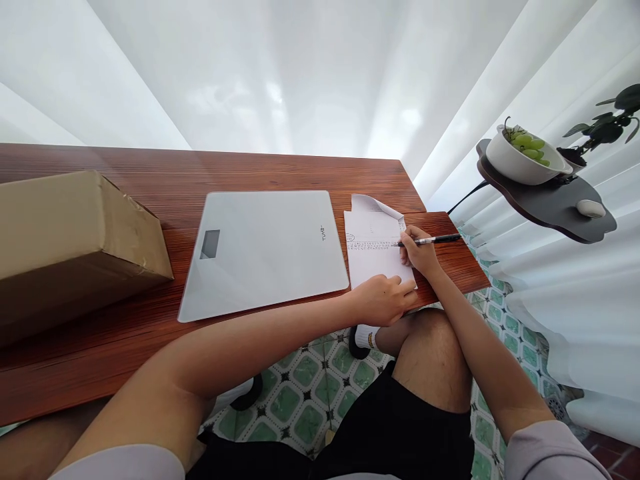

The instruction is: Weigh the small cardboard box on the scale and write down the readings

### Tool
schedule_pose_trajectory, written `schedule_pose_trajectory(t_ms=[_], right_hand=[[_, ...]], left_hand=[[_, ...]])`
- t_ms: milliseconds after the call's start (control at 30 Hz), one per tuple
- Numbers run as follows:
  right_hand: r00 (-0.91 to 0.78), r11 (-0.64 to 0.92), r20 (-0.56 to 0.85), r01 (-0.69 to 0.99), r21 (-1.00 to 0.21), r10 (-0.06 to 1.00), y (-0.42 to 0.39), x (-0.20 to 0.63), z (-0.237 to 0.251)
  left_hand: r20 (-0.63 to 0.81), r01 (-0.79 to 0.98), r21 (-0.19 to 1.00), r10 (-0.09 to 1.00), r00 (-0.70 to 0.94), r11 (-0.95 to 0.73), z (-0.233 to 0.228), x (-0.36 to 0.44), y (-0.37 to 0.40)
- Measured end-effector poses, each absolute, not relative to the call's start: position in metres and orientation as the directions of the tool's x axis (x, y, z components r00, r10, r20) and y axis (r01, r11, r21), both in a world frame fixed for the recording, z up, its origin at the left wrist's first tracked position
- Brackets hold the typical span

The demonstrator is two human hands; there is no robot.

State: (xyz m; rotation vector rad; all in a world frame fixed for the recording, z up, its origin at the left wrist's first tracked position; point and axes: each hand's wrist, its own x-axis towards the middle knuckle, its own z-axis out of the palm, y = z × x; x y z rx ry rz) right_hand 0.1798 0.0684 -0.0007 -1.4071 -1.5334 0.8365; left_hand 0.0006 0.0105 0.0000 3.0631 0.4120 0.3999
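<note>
Black in its barrel, the pen (444, 239) was held clamped between the thumb and fingers of the right hand (419, 251), its tip placed at the rows of small handwriting on the white paper (371, 263). The left hand (383, 299) was laid palm down over the paper's lower edge, fingers loosely bent; whether the edge was pinched beneath them could not be told. The paper was positioned near the right end of the reddish-brown wooden table (300, 171), its upper flap curled over. Just to its left was set a flat white panel (265, 253) with a grey rectangular window, and farther left a cardboard box (50, 227). At far right, a bowl (520, 165) of green grapes (531, 146) was supported on a dark, wavy-edged stand (543, 205), beside a leafy plant (607, 123). White curtains (300, 80) were hung behind.
</note>
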Motion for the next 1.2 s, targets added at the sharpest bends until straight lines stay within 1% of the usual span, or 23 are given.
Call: schedule_pose_trajectory(t_ms=[100, 167, 233, 300, 400, 533, 667, 800, 1067, 1133, 1200], right_hand=[[0.137, 0.171, 0.248, 0.416, -0.893, 0.959, 0.067, 0.183, 0.006], [0.214, 0.204, 0.355, 0.514, -0.833, 0.910, 0.066, 0.184, 0.012], [0.214, 0.233, 0.460, 0.640, -0.733, 0.862, 0.067, 0.184, 0.018], [0.178, 0.250, 0.503, 0.701, -0.668, 0.846, 0.068, 0.182, 0.022], [0.179, 0.223, 0.472, 0.703, -0.675, 0.863, 0.074, 0.179, 0.021], [0.199, 0.130, 0.395, 0.735, -0.666, 0.897, 0.083, 0.181, 0.014], [0.218, 0.039, 0.336, 0.786, -0.617, 0.916, 0.087, 0.185, 0.010], [0.208, -0.007, 0.302, 0.833, -0.553, 0.930, 0.088, 0.183, 0.011], [0.089, 0.038, 0.287, 0.912, -0.408, 0.954, 0.093, 0.183, 0.005], [0.058, 0.075, 0.332, 0.925, -0.373, 0.941, 0.094, 0.182, 0.004], [0.041, 0.129, 0.432, 0.925, -0.357, 0.901, 0.094, 0.178, 0.005]], left_hand=[[0.247, 0.252, 0.064, 0.260, 0.934, -0.966, 0.001, 0.001, 0.010], [0.251, 0.251, 0.058, 0.257, 0.933, -0.966, 0.001, 0.001, 0.010], [0.256, 0.254, 0.053, 0.258, 0.932, -0.966, 0.002, 0.001, 0.010], [0.263, 0.254, 0.051, 0.259, 0.930, -0.966, 0.001, 0.001, 0.009], [0.267, 0.252, 0.054, 0.257, 0.929, -0.966, 0.000, 0.002, 0.009], [0.246, 0.240, 0.066, 0.249, 0.937, -0.969, 0.002, 0.002, 0.009], [0.210, 0.252, 0.072, 0.262, 0.942, -0.965, 0.006, 0.003, 0.009], [0.199, 0.255, 0.071, 0.265, 0.944, -0.964, 0.008, 0.003, 0.009], [0.259, 0.256, 0.042, 0.258, 0.931, -0.966, 0.000, 0.005, 0.009], [0.275, 0.255, 0.035, 0.255, 0.927, -0.966, -0.003, 0.005, 0.009], [0.295, 0.248, 0.016, 0.242, 0.924, -0.969, -0.006, 0.005, 0.009]])
